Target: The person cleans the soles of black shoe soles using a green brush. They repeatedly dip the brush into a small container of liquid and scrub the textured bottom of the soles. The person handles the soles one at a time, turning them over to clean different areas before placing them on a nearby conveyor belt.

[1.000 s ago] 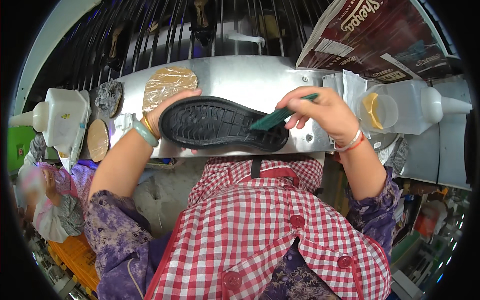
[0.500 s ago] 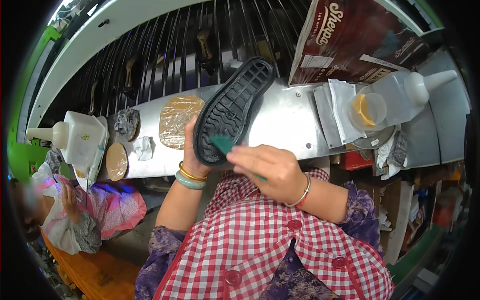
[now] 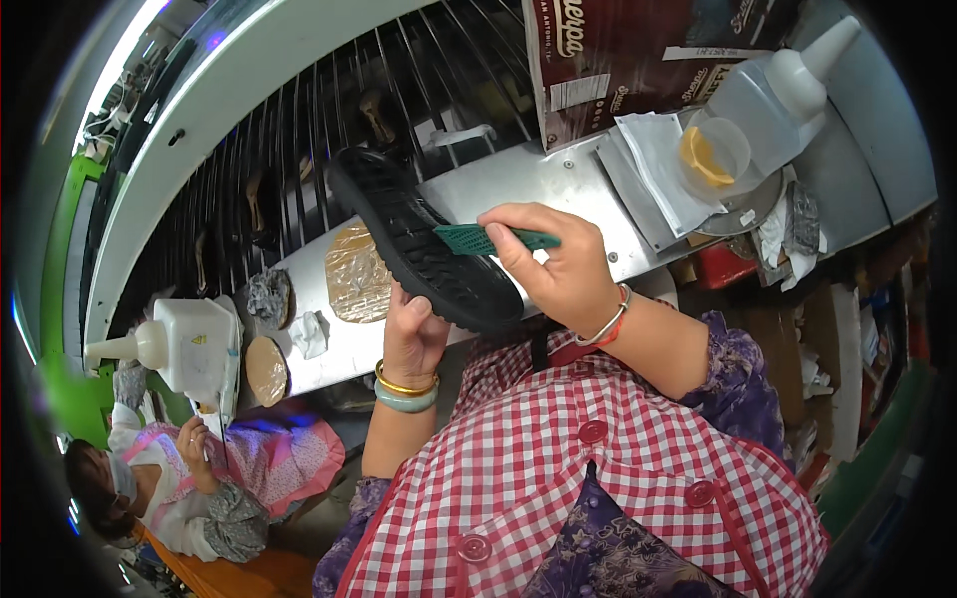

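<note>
A black rubber shoe sole (image 3: 384,204) is tilted over the metal work surface, its hollow, ribbed side showing. My left hand (image 3: 414,337) grips the sole's lower left edge, thumb on the near side and the other fingers hidden underneath. Pinched between thumb and fingers of my right hand (image 3: 566,261) is a flat green tool with a patterned surface (image 3: 528,240). The tool's far end reaches over the hollow of the sole, close to its right rim; whether it touches cannot be made out.
Plastic-wrapped tan pad (image 3: 356,276), crumpled grey wad (image 3: 269,296) and white bottle (image 3: 194,344) lie to the left. On the right stand a clear cup (image 3: 716,154), a spouted bottle (image 3: 768,110) and a maroon box (image 3: 638,60). Metal rods (image 3: 309,140) run behind. A co-worker (image 3: 169,468) sits at left.
The sole has swung so its far end points up-left, and it tilts more. My right hand has moved up and right with the green tool, which now lies nearly level. The whole view has shifted.
</note>
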A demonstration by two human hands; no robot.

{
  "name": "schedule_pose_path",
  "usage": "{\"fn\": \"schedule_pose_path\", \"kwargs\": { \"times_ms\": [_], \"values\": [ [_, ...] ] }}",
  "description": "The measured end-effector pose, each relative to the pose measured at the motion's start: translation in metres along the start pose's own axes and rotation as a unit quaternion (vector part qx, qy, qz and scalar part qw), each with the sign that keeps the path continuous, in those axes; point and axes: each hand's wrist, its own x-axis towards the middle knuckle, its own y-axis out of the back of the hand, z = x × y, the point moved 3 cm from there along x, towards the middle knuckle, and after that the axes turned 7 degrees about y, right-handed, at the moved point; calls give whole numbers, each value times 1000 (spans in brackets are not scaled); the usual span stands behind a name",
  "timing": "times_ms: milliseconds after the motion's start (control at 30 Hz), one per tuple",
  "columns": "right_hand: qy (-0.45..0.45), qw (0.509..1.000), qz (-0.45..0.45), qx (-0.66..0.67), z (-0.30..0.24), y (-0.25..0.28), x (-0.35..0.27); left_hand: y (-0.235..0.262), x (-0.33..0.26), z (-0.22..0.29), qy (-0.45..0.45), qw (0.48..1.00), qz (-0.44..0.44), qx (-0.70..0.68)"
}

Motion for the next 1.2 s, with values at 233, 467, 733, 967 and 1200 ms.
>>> {"fn": "schedule_pose_path", "kwargs": {
  "times_ms": [233, 467, 733, 967, 1200],
  "values": [
    [18, 996, 15, -85, 4, 33, -12, -1, -2, 0, -80, 993, 33, 77],
    [-46, 997, 30, -45, 19, 37, -24, -11, -7, 0, -219, 926, 56, 301],
    [-140, 988, 58, 10, 31, 34, -29, -39, -10, -2, -291, 853, 4, 433],
    [-267, 963, 3, 30, 41, 37, -27, -36, -19, -2, -302, 614, 41, 728],
    [-228, 948, 92, 203, 35, 74, 14, -5, -17, -10, -38, 988, 18, 149]
  ]
}}
